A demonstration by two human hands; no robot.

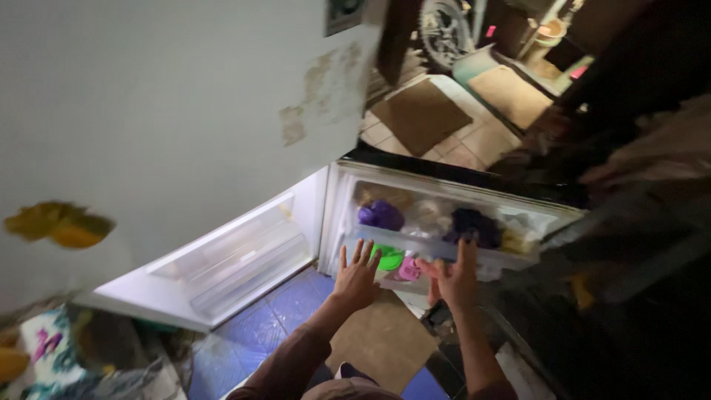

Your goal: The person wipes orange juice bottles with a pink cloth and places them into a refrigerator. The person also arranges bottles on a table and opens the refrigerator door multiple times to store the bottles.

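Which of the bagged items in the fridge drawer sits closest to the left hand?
The bright green one, just right of the left hand at the drawer's front edge; the purple bag lies farther back.

Open white refrigerator door (pixel 170 111) at left, swung wide, with clear plastic door shelves (pixel 237 255) on its inner face. Translucent plastic crisper drawer (pixel 444 248) at centre, to the right of the door. Inside the drawer: purple bag (pixel 381 215) at left, dark bag (pixel 474 224) to its right. Green round lid (pixel 390 258) below the drawer front. Left hand (pixel 356 276) and right hand (pixel 453 278) side by side against the drawer front. Brown floor mat (pixel 420 115) behind the refrigerator.
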